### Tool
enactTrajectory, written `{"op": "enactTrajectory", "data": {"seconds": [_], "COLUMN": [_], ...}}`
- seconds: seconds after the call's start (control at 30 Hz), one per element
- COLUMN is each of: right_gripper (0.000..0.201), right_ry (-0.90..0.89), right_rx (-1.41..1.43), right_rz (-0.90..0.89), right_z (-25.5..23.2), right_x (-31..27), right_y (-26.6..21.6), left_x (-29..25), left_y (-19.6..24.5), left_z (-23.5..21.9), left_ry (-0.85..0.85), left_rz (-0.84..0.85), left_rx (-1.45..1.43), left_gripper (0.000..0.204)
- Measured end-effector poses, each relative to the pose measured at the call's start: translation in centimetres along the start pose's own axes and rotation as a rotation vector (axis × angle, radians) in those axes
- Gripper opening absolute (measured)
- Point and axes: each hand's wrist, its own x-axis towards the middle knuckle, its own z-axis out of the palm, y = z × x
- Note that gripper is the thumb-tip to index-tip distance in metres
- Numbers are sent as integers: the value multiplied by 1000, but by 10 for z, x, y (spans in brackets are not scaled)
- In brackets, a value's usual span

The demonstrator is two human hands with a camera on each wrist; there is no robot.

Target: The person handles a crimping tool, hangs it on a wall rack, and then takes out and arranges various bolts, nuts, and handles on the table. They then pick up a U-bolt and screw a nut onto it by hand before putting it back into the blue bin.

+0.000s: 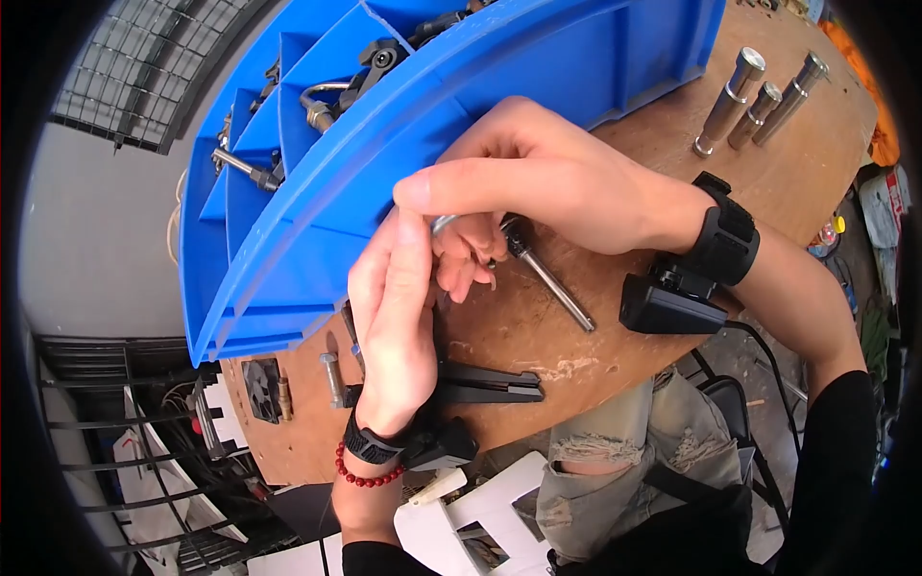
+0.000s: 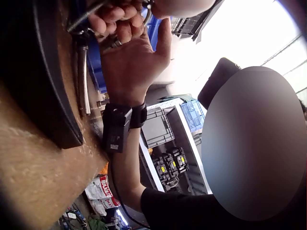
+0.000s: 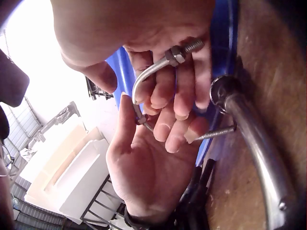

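Both hands meet over the wooden table (image 1: pixel 653 307), in front of the blue bin. A bent steel U-bolt (image 3: pixel 149 72) with nuts lies across the curled fingers of my right hand (image 1: pixel 557 182). Its upper threaded end carries a nut (image 3: pixel 175 56). My left hand (image 1: pixel 392 312) holds the other end, thumb beside the lower nut (image 3: pixel 140 119) and fingers curled in. A threaded rod (image 3: pixel 218 133) shows past the left fingertips. Beneath the hands, a ratchet wrench (image 1: pixel 555 283) lies on the table. In the head view, the fingers hide most of the U-bolt.
The divided blue bin (image 1: pixel 615 58) of metal parts spans the far side. Several thick steel pins (image 1: pixel 730 104) stand at the far right. A bolt (image 1: pixel 331 379), a black block (image 1: pixel 260 392) and a long black piece (image 1: pixel 490 386) are near the left hand.
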Motion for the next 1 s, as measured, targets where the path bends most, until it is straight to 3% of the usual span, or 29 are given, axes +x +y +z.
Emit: {"op": "enactTrajectory", "data": {"seconds": [0.1,0.3,0.4,0.6,0.7,0.8,1.0], "right_gripper": [39,39,39,35,37,41,40], "right_ry": [-4,25,36,-1,19,61,50], "right_rx": [-92,-179,-152,-246,-251,-275,-327], "right_rz": [-53,-44,-52,-33,-31,-31,20], "right_z": [-2,-3,0,-2,-1,1,-3], "right_x": [0,-3,3,0,0,-1,1], "right_y": [0,-5,4,3,3,2,7], "left_x": [5,2,4,-1,-1,-1,0], "left_y": [-12,-3,-10,-7,-10,-12,-8], "left_z": [-13,-2,-15,-22,-15,-22,-15], "left_ry": [-114,26,-53,20,70,-15,71], "left_rz": [154,13,34,-3,52,97,-27], "left_rx": [22,13,26,176,103,101,129], "left_gripper": [45,43,47,41,34,32,34]}}
